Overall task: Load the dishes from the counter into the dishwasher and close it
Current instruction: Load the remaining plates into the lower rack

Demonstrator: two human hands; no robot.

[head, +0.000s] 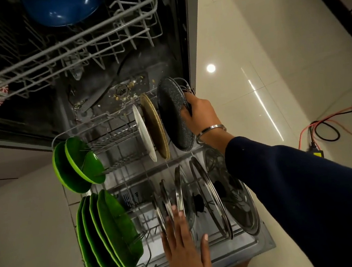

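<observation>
Green plates (107, 234) stand at the lower rack's (114, 137) left. The left hand (186, 247), fingers straight, steadies fragile, slippery glass lids (201, 198). Far right, the right hand (201, 115) grips the stiff, likely heavy speckled pan (171, 112) by its rim.

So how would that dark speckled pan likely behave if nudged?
The speckled pan looks rigid, probably fairly heavy. Standing on edge in the lower rack, it could tip toward the brown plate if the right hand gripping it let go.
</observation>
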